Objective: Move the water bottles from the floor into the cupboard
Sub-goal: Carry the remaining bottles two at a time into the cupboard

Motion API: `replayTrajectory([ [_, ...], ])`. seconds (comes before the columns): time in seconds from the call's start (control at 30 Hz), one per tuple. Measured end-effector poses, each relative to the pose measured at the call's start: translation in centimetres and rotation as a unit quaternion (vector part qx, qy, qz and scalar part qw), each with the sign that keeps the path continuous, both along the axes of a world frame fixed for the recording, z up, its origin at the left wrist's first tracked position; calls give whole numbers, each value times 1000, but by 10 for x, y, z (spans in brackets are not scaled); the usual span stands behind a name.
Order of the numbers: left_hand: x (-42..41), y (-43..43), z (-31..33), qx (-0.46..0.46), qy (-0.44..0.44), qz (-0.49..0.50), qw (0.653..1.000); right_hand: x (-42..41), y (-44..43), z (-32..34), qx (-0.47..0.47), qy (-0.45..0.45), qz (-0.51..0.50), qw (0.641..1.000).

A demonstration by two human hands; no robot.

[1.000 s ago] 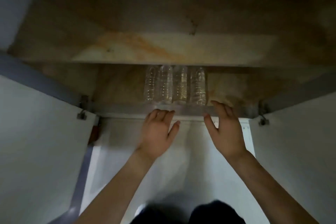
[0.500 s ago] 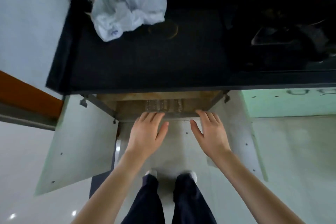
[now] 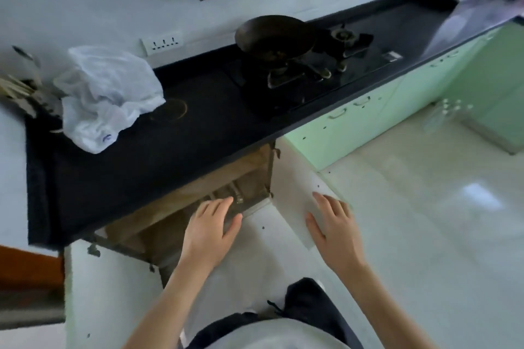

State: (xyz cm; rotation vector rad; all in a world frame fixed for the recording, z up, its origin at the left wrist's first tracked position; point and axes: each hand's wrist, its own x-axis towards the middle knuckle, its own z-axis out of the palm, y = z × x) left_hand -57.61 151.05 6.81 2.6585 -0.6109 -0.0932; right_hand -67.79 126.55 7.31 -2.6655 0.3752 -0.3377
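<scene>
Both hands were spread flat, fingers straight, holding nothing. The left hand [image 3: 208, 231] hovered at the front edge of the open cupboard [image 3: 170, 208], and the right hand [image 3: 336, 231] was over its swung-out right door [image 3: 295, 187]. Just past the left fingertips, blurred water bottles [image 3: 237, 196] stood inside the cupboard. More bottles [image 3: 446, 113] stood on the floor [image 3: 425, 221] well apart to the right. On the black counter [image 3: 184, 150] above lay a white plastic bag [image 3: 107, 96], its small blue mark unreadable, and a dark pan [image 3: 275, 35] sat on the stove [image 3: 326, 71].

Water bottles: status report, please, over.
Left hand open, right hand open, both empty. Bottles in open cupboard; blurred cluster on floor, likely more bottles. No obstacle seen.
</scene>
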Motion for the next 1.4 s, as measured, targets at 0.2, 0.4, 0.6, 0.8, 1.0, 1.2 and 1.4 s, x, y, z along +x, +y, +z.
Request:
replayTrajectory([
  [0.2, -13, -63, -11, 13, 14, -144, 989, -76, -42, -19, 6, 54, -130, 990],
  [0.4, 0, -176, 13, -8, -39, -249, 968, -99, -127, -2, -2, 1, -210, 978],
  [0.6, -26, -318, 9, -28, -32, -295, 955, -140, -238, -7, 3, 6, -254, 967],
  [0.8, -87, -466, -10, -20, 16, -375, 926, -194, -337, -11, 8, 42, -308, 950],
  [1.0, -88, -585, 8, -42, 8, -422, 906, -206, -434, 2, 3, 28, -352, 935],
  [1.2, -44, -684, -4, -52, 12, -429, 902, -173, -523, -11, 8, 22, -389, 921],
  [1.4, 44, -806, -24, -24, 17, -449, 893, -92, -637, -27, 21, 40, -406, 913],
])
